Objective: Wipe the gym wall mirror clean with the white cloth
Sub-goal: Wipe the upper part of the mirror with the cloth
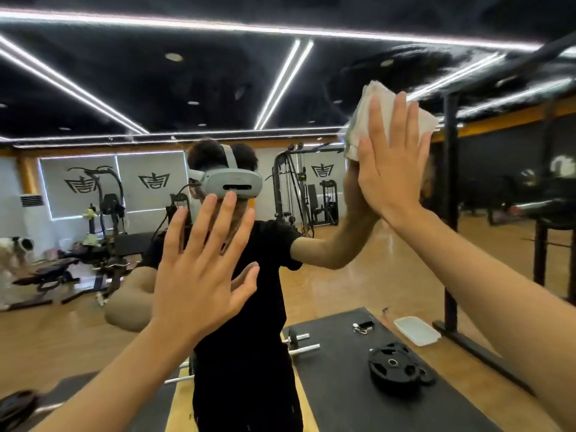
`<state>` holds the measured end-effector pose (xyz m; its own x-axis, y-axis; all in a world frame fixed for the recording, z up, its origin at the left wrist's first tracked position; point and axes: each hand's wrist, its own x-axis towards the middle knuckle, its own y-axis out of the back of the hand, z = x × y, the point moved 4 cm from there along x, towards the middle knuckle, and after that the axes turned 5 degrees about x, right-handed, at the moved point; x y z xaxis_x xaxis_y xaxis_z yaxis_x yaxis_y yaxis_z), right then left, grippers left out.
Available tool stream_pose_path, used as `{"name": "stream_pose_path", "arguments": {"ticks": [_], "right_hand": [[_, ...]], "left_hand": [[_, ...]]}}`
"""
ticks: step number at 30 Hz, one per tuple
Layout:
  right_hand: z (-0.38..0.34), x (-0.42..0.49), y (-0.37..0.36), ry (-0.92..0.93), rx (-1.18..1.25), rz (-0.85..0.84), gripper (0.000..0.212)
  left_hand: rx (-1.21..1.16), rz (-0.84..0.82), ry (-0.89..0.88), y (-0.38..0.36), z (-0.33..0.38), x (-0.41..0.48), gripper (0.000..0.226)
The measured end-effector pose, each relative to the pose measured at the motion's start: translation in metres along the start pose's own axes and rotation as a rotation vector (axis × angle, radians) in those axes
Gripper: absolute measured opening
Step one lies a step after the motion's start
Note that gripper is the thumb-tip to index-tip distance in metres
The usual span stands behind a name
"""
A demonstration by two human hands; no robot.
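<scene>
The wall mirror (358, 269) fills the whole view and reflects the gym and a person in a black shirt with a white headset. My right hand (392, 163) presses a folded white cloth (364, 120) flat against the glass high on the right, fingers straight and spread. The cloth shows above and left of the fingers. My left hand (199, 269) is held up lower and left of centre, fingers straight and spread, palm toward the mirror; whether it touches the glass I cannot tell.
In the reflection, a black floor mat (343, 385) carries a black weight plate (394, 366), a barbell end (304, 342), keys and a white tray (416, 330). A black rack post (450, 213) stands at the right. Benches and cable machines stand at the back.
</scene>
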<state>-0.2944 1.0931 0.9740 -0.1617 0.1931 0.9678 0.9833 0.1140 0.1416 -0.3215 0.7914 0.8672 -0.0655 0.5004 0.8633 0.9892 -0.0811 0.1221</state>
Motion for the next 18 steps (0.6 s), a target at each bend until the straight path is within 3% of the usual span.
{"name": "stream_pose_path", "arguments": {"ticks": [5,10,13,18], "right_hand": [[0.006,-0.061,-0.01,0.099,-0.007,-0.016,0.058],[0.04,-0.146,-0.015,0.312,-0.069,-0.182,0.057],[0.039,-0.104,-0.005,0.393,-0.054,-0.186,0.058],[-0.024,0.042,0.005,0.311,-0.043,-0.056,0.06]], "left_hand": [[-0.01,-0.005,0.003,0.0,0.0,-0.001,0.078],[0.001,0.003,-0.001,0.001,0.002,-0.002,0.078],[-0.008,0.024,0.002,0.0,0.002,-0.001,0.079],[-0.004,0.047,0.001,-0.002,0.002,-0.002,0.078]]}}
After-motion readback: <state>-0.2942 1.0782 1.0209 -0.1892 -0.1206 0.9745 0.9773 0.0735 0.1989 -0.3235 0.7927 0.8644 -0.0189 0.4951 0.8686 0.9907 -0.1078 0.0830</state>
